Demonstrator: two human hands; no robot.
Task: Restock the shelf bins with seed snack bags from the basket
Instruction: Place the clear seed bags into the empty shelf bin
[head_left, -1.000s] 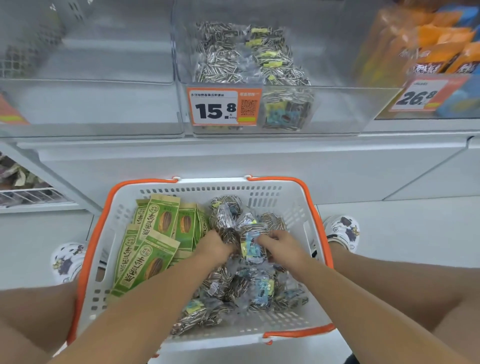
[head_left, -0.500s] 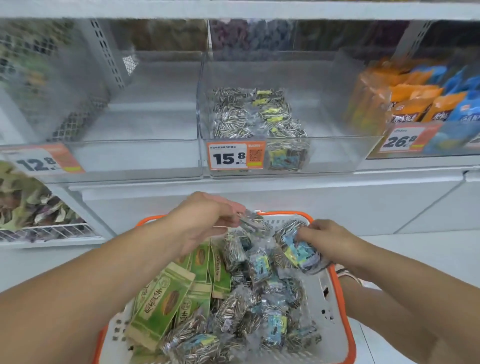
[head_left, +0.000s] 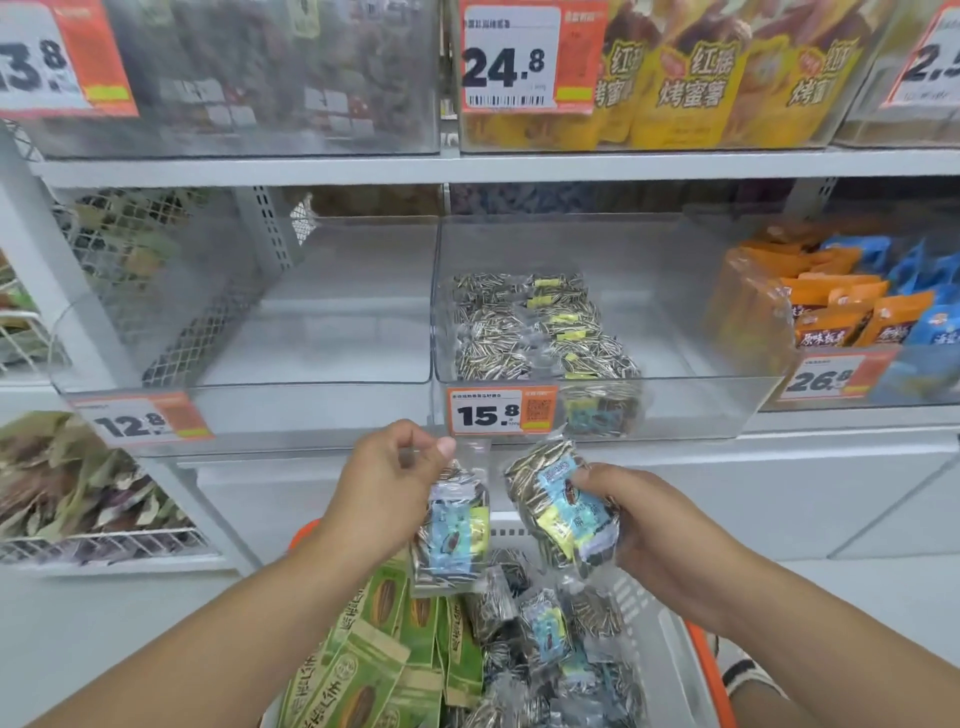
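White shop shelf (head_left: 493, 169) lined with clear bins (head_left: 587, 410), one clear seed bag (head_left: 451, 525) pinched in left hand (head_left: 387, 480), another seed bag (head_left: 563, 506) clasped in right hand (head_left: 631, 525), basket (head_left: 698, 670) below.

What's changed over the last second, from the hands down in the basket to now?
Both hands lifted out of the basket toward the shelf. The left hand now pinches one clear seed bag by its top edge; the right hand has a full grip on another. The 15.8 bin still holds its few bags, the 12.8 bin none, and the green packs stay in the basket.
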